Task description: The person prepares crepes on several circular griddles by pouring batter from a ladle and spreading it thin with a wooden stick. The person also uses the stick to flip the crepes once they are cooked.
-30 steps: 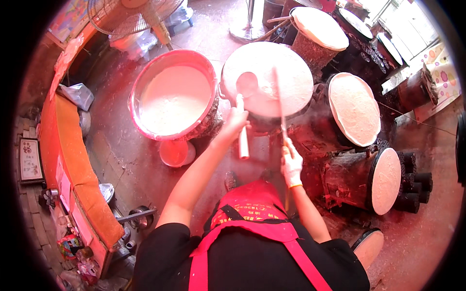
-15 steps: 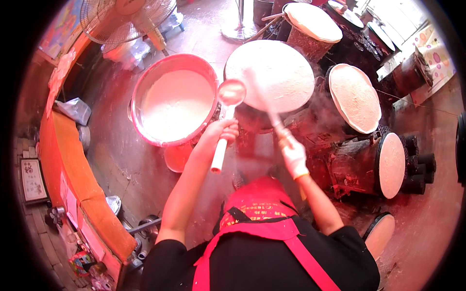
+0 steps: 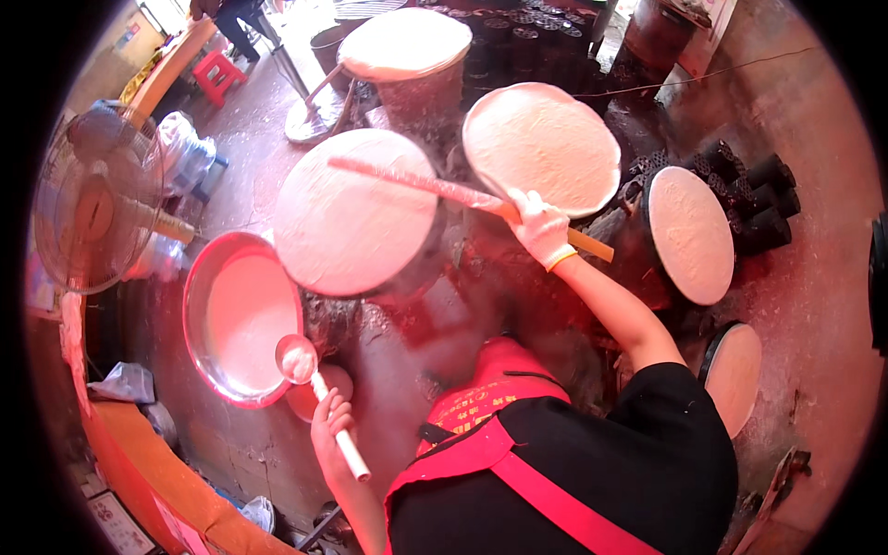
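Observation:
My left hand is closed around the white handle of a ladle, whose bowl hangs at the near right rim of a pink tub. Pale batter fills part of that tub. In a white glove, my right hand grips a long flat wooden spatula. Its blade reaches left over a round pancake on the griddle in front of me; whether it touches the surface I cannot tell. Beside my gloved hand, another thin pancake covers a second griddle.
More round pancakes lie on stoves at the right and lower right. A pile of pancakes tops a drum at the back. Black coal cylinders stand far right. A fan and an orange counter are at the left.
My view has swung right, so the tub and griddles sit further left. The ladle has come down toward the tub's near rim. The spatula has turned from steep to lying across the griddle.

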Demonstrator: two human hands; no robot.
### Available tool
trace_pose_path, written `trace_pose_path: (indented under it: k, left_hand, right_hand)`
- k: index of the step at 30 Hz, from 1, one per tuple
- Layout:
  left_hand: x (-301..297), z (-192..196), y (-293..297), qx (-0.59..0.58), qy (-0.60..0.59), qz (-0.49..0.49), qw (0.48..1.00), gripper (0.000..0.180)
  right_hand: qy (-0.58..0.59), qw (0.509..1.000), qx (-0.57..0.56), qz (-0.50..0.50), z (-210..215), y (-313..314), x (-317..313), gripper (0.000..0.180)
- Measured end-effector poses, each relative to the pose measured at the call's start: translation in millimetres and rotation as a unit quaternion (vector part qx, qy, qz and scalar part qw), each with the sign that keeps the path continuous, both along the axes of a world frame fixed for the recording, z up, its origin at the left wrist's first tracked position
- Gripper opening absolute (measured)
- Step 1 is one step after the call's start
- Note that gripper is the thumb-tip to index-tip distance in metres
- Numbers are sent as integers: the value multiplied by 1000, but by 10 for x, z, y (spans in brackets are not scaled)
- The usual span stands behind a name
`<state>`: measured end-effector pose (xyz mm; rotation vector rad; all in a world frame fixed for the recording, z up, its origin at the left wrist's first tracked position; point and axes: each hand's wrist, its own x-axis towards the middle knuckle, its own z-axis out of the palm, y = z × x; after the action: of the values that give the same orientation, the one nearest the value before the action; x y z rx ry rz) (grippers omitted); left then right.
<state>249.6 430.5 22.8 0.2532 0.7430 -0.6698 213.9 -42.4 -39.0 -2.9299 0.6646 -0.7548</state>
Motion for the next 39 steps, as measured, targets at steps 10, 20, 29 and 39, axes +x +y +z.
trace_pose_path:
  k: [10,20,29,39]
  left_hand:
    - [93,392,-1166,-3,-26,55,998,19]
    - [407,605,-1576,-30,-44,83,995,22]
    - [1034,672,-1329,37,-100,110,988,19]
    - [1339,650,-1157,33,-79,195,977,17]
  right_hand:
    - [20,991,11,128,4,-1115,-340,15]
    - [35,980,-77,181,2231,-1791,1303,14]
    - [-154,920,317,174,2874,-3144,3555,19]
    - [-326,461,814,-135,-441,-2969,3738,9]
